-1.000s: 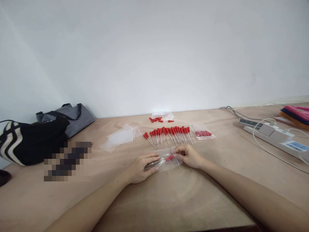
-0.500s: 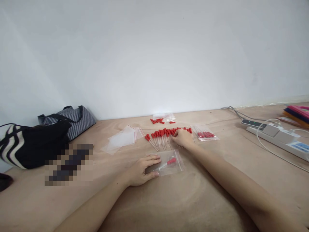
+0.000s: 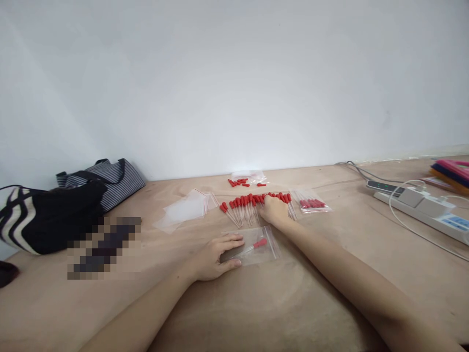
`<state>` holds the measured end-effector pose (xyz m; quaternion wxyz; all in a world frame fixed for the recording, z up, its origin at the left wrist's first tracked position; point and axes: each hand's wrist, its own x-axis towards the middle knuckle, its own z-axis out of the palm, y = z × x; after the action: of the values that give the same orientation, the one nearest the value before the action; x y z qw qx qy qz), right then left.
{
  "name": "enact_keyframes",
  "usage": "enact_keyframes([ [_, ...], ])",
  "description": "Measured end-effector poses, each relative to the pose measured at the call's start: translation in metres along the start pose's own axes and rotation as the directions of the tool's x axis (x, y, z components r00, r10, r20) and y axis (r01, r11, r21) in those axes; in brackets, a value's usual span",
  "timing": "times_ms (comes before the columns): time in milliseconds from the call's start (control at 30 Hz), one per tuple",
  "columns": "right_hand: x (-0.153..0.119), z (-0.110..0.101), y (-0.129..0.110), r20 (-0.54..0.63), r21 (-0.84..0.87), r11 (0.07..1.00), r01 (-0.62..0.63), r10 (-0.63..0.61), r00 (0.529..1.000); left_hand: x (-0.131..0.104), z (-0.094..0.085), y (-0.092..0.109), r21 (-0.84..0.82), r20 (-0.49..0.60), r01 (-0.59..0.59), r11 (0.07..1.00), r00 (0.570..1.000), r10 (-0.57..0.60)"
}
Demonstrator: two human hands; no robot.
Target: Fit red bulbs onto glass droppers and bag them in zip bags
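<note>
My left hand (image 3: 216, 258) lies flat with its fingers spread on the left part of a clear zip bag (image 3: 270, 252). Inside that bag is a dropper with a red bulb (image 3: 260, 243). Just behind the bag, a row of red-bulbed droppers (image 3: 242, 201) is fanned out on the table. My right hand (image 3: 274, 210) reaches into the right part of this row, its fingers closed together at the droppers; what they pinch, if anything, is hidden. Right of the row sits a filled bag of droppers (image 3: 312, 204). Several flat bags (image 3: 186, 210) lie to the left.
Loose red bulbs (image 3: 238, 183) and a clear bag (image 3: 252, 175) lie near the wall. A white power strip (image 3: 417, 212) with cables is at the right, beside stacked coloured items (image 3: 452, 173). Black (image 3: 54, 222) and striped bags (image 3: 122, 185) stand at the left.
My right hand has shifted slightly left and nearer to me, uncovering more droppers on its right. My left hand stays on the bag.
</note>
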<state>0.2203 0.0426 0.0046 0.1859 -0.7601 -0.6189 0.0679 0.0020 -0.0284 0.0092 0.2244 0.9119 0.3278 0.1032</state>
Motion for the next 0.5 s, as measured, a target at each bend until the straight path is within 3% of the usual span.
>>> enact_keyframes([
  [300, -0.001, -0.021, 0.025, 0.01, 0.206, 0.974, 0.097, -0.102, 0.995, 0.0, -0.002, 0.004, -0.009, 0.003, 0.019, 1.0, 1.0, -0.019],
  [367, -0.008, -0.024, 0.036, -0.016, 0.327, 0.937, 0.125, -0.127, 0.992, 0.0, -0.003, 0.004, -0.009, 0.003, 0.021, 1.0, 1.0, -0.021],
  [433, -0.02, -0.025, 0.048, -0.046, 0.56, 0.815, 0.148, -0.148, 0.988, 0.0, -0.002, 0.003, -0.009, 0.002, 0.017, 1.0, 1.0, -0.017],
  [500, -0.035, -0.023, 0.06, -0.033, 0.76, 0.636, 0.133, -0.166, 0.986, 0.0, -0.002, 0.003, -0.009, 0.003, 0.015, 1.0, 1.0, -0.015],
])
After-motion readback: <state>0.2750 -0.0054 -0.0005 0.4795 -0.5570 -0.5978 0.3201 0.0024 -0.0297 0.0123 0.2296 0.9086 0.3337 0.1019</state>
